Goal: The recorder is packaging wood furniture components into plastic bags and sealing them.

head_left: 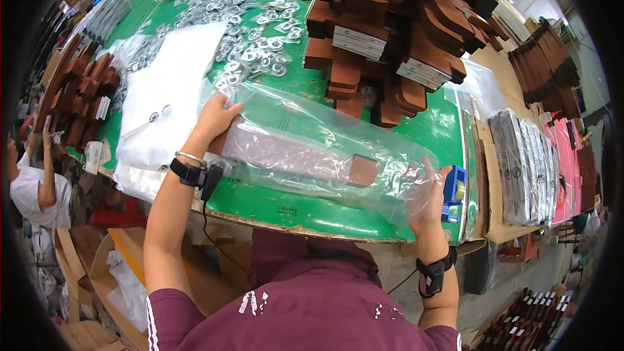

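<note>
A long clear plastic bag (296, 107) stretches between my hands over the green tabletop, with a brown wooden board (279, 153) lying lengthwise in it. A darker brown square patch (363, 170) shows near the board's right end. My left hand (218, 120) is closed on the board's left end, at that end of the bag. At the bag's other end, my right hand (426, 192) grips the crumpled plastic, and clear film covers part of its fingers. Just beyond that hand stands a blue tape dispenser (454, 195).
Stacked brown wooden pieces (351, 52) rise at the back right. Many small bagged metal parts (260, 45) cover the far table. White flat bags (162, 91) lie at left. Wrapped panels (520, 162) stand at right. Another person (42, 182) works at far left.
</note>
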A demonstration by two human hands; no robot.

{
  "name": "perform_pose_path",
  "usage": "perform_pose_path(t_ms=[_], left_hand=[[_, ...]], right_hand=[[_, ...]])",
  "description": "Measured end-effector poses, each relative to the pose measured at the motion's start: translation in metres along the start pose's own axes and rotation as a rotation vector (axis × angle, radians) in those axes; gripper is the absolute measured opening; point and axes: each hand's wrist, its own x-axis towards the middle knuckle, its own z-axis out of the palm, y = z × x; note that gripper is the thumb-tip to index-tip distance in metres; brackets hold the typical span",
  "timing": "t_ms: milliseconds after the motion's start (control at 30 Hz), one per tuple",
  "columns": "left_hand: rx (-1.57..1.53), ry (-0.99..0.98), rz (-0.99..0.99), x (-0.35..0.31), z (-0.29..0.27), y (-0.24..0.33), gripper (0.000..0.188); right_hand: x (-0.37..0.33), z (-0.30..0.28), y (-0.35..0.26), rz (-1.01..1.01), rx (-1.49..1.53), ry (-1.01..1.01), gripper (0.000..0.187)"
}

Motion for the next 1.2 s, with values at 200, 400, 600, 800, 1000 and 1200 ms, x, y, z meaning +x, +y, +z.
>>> perform_pose_path(t_ms=[200,400,600,800,1000,1200], left_hand=[[0.036,0.283,0.129,-0.001,0.01,-0.013,0.038],[-0.292,0.396,0.113,-0.018,0.009,0.001,0.032],[-0.541,0.495,0.24,-0.043,0.004,0.011,0.023],[-0.677,0.511,0.401,-0.046,0.005,-0.003,0.022],[-0.96,0.317,0.394,-0.046,0.017,-0.009,0.025],[-0.718,0.41,0.384,-0.028,0.025,-0.015,0.022]], right_hand=[[0.021,0.004,-0.008,0.111,-0.168,0.062,0.087],[0.047,-0.004,-0.004,0.172,0.022,-0.113,0.092],[0.023,0.015,-0.019,0.137,-0.128,-0.305,0.055],[0.005,0.015,-0.023,-0.332,-0.059,-0.163,0.013],[0.001,0.029,-0.024,-0.768,-0.495,-0.035,0.01],[0.015,0.024,-0.028,-0.719,-0.475,0.039,0.017]])
